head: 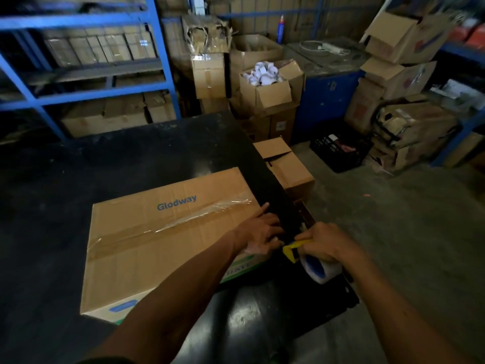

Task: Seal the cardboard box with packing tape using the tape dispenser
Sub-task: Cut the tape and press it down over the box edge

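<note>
A closed cardboard box (pixel 147 248) printed "Glodway" lies on the black table (pixel 78 164). A strip of clear packing tape (pixel 183 222) runs along its centre seam from the left edge to the right edge. My left hand (pixel 262 232) lies flat on the box's right end, fingers spread over the tape where it folds down the side. My right hand (pixel 325 245) grips the yellow tape dispenser (pixel 294 249) with its white roll (pixel 319 269), held just off the box's right side near the table edge.
Blue metal shelving (pixel 86 56) with boxes stands behind the table. Stacked cardboard boxes (pixel 267 85), one open with white items, fill the back. A smaller box (pixel 288 166) sits on the floor beside the table. A black crate (pixel 338 151) and concrete floor (pixel 406 219) lie to the right.
</note>
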Demonstrator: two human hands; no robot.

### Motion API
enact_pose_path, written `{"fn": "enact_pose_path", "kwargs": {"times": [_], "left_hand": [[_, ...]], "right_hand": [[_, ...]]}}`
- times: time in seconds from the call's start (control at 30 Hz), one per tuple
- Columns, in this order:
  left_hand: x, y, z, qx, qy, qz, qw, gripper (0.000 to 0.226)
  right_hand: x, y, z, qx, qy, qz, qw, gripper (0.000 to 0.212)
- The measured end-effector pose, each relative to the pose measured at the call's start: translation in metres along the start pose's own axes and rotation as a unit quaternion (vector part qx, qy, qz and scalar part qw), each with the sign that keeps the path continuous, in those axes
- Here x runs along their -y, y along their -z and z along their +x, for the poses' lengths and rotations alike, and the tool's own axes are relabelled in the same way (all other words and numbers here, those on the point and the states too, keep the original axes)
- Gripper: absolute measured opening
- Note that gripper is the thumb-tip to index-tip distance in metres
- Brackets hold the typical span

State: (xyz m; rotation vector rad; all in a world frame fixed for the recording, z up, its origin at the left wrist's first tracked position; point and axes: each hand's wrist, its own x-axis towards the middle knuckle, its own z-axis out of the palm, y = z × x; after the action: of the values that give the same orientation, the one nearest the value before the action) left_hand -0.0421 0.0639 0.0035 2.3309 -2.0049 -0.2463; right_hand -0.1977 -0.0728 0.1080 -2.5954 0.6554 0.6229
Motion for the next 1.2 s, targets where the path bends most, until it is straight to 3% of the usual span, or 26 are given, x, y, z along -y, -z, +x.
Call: {"fn": "enact_pose_path", "kwargs": {"times": [0.13, 0.23, 0.37, 0.53, 0.63, 0.7, 0.77, 0.83, 0.97, 1.03, 1.1, 1.2], "left_hand": [[0.016, 0.009, -0.047, -0.036, 0.075, -0.007, 0.997, 0.100], [0.036, -0.004, -0.112, -0.016, 0.116, 0.028, 0.993, 0.116], [0.050, -0.027, -0.153, -0.017, 0.165, 0.040, 0.985, 0.104], [0.066, -0.026, -0.133, -0.012, 0.238, 0.014, 0.971, 0.098], [0.076, -0.017, -0.113, -0.021, 0.344, -0.032, 0.938, 0.093], [0.078, -0.010, -0.100, -0.030, 0.392, -0.063, 0.917, 0.092], [0.082, -0.003, -0.098, -0.026, 0.377, -0.075, 0.923, 0.095], [0.086, 0.005, -0.118, -0.005, 0.309, -0.079, 0.948, 0.104], [0.082, 0.002, -0.207, 0.054, 0.214, 0.004, 0.975, 0.120], [0.076, -0.011, -0.238, 0.036, 0.210, 0.043, 0.976, 0.112], [0.074, -0.023, -0.245, -0.017, 0.225, 0.045, 0.973, 0.088], [0.073, -0.028, -0.234, -0.041, 0.268, 0.024, 0.962, 0.072]], "right_hand": [[-0.013, 0.006, 0.002, -0.023, -0.021, 0.100, 0.995, 0.039], [-0.014, 0.011, 0.007, -0.031, -0.023, 0.173, 0.984, 0.033], [0.015, 0.016, 0.024, -0.073, -0.012, 0.226, 0.971, 0.035], [0.066, 0.020, 0.045, -0.077, -0.002, 0.253, 0.964, 0.043], [0.083, 0.022, 0.049, -0.066, 0.003, 0.274, 0.959, 0.023], [0.087, 0.022, 0.050, -0.062, 0.002, 0.284, 0.957, 0.022], [0.088, 0.024, 0.048, -0.057, 0.003, 0.293, 0.954, 0.023], [0.089, 0.027, 0.046, -0.051, 0.009, 0.304, 0.951, 0.021], [0.095, 0.024, 0.053, -0.030, 0.033, 0.326, 0.944, 0.027], [0.108, 0.020, 0.061, -0.027, 0.045, 0.319, 0.946, 0.040], [0.128, 0.017, 0.061, -0.044, 0.059, 0.314, 0.947, 0.041], [0.155, 0.012, 0.062, -0.052, 0.069, 0.312, 0.946, 0.020]]}}
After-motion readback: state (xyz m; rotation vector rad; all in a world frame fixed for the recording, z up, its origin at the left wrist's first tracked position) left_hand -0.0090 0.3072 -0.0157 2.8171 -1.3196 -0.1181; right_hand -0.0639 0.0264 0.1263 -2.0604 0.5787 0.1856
